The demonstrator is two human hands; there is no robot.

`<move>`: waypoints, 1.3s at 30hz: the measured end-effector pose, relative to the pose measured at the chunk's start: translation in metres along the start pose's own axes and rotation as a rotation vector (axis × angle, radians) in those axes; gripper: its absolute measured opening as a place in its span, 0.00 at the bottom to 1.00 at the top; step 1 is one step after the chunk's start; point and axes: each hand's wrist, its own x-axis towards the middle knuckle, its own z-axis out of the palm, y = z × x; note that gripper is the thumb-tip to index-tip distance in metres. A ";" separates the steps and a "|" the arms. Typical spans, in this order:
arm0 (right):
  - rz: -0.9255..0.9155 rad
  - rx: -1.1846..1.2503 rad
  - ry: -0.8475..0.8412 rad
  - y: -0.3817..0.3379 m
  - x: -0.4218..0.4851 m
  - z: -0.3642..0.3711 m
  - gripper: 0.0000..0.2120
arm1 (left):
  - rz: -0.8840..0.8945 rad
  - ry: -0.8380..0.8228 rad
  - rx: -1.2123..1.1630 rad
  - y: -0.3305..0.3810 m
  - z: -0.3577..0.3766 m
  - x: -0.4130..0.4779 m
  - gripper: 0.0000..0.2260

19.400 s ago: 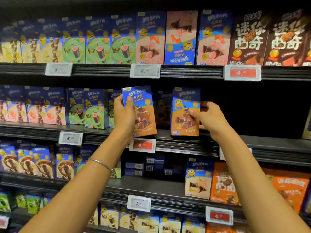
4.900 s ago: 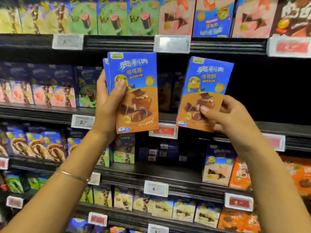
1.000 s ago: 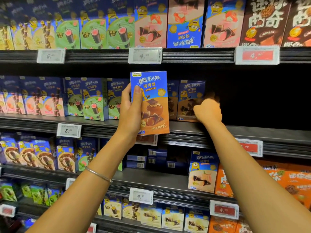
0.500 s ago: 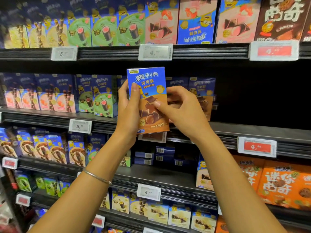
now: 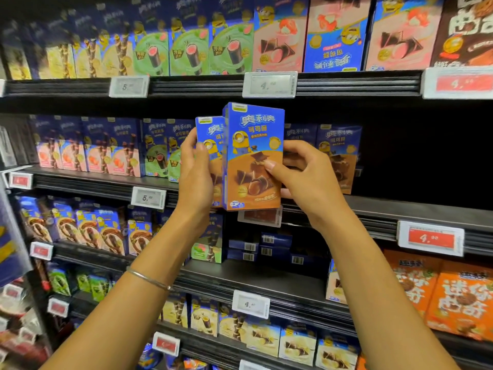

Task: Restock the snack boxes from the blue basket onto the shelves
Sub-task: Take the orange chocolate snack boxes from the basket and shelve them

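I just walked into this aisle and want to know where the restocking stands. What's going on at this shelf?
A person is stocking blue-and-brown chocolate snack boxes. The right hand pinches the front box, and the left hand grips a second box just behind it. Both boxes are upright in the air in front of the middle shelf, where matching boxes already stand. Neither held box is on the shelf yet.

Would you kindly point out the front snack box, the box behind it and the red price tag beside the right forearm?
front snack box [image 5: 248, 161]: head view, middle of front face.
rear snack box [image 5: 212, 132]: head view, blue upper front.
red price tag [image 5: 430, 238]: head view, red panel's middle.
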 end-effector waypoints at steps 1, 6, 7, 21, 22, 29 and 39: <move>0.003 -0.004 0.027 0.003 0.002 -0.004 0.11 | 0.006 0.025 0.030 -0.003 -0.005 0.003 0.14; 0.037 -0.094 0.239 0.027 0.021 -0.023 0.15 | -0.046 0.098 0.066 -0.006 -0.026 0.007 0.16; 0.044 -0.145 0.284 0.033 0.026 -0.023 0.15 | -0.054 0.105 0.067 -0.006 -0.029 0.006 0.16; 0.162 -0.701 0.301 0.068 0.078 0.021 0.10 | -0.044 0.100 0.078 -0.009 -0.050 0.004 0.15; 0.168 -0.717 0.293 0.069 0.081 0.023 0.09 | -0.044 0.096 0.073 -0.008 -0.050 0.004 0.14; 0.168 -0.773 0.277 0.067 0.090 0.037 0.06 | -0.046 0.065 0.048 -0.005 -0.049 0.004 0.15; 0.191 -0.701 0.234 0.067 0.092 0.036 0.14 | -0.050 0.045 0.076 -0.003 -0.037 0.000 0.16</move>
